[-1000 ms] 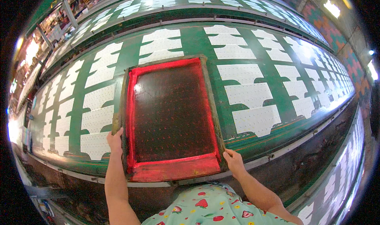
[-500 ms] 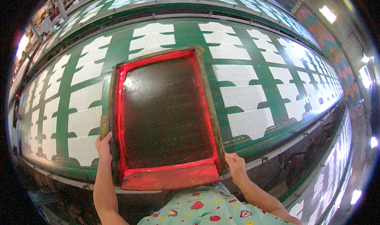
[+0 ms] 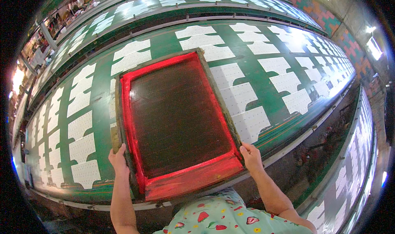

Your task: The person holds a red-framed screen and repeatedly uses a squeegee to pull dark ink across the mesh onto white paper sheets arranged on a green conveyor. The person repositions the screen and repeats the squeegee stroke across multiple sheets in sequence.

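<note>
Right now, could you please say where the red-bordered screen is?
In the head view, the screen is slightly left of centre, held between left hand and right hand.

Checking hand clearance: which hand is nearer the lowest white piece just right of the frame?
Right. The right hand holds the frame at its right edge, just below the white piece in view; the left hand holds the left edge, across the frame.
</note>
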Demonstrator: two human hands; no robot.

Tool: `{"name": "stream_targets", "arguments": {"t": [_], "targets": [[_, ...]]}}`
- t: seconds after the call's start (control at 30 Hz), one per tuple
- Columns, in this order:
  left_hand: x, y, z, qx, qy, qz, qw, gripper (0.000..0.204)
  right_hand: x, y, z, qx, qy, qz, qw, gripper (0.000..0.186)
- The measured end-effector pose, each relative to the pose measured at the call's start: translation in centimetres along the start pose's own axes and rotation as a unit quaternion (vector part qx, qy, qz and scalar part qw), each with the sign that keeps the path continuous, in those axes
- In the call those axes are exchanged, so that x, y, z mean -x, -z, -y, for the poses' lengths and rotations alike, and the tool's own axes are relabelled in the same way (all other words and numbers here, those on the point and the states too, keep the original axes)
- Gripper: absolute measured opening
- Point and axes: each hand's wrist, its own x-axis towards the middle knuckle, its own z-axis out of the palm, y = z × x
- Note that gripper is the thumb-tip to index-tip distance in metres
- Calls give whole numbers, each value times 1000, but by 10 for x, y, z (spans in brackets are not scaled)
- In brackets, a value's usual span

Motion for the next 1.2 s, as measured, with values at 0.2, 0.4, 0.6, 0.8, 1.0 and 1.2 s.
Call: {"name": "stream_targets", "arguments": {"t": [0.2, 0.4, 0.6, 0.8, 1.0, 1.2], "targets": [[75, -127, 17, -2, -16, -1, 1000, 28, -65, 89, -71, -33, -62, -14, 997, 44], [144, -221, 47, -2, -43, -28, 999, 25, -122, 172, -128, -47, -47, -50, 997, 40], [170, -265, 61, -11, -18, -12, 1000, 37, -147, 217, -160, -88, -98, -29, 991, 40], [175, -277, 65, -8, -26, -12, 1000, 39, -153, 234, -163, -53, -77, -4, 996, 41], [168, -274, 78, -50, -38, 0, 998, 39, -123, 244, -96, 258, 214, -11, 942, 46], [158, -266, 95, -189, -43, -55, 979, 61, -71, 201, -29, 222, 424, 347, 806, 55]]}}
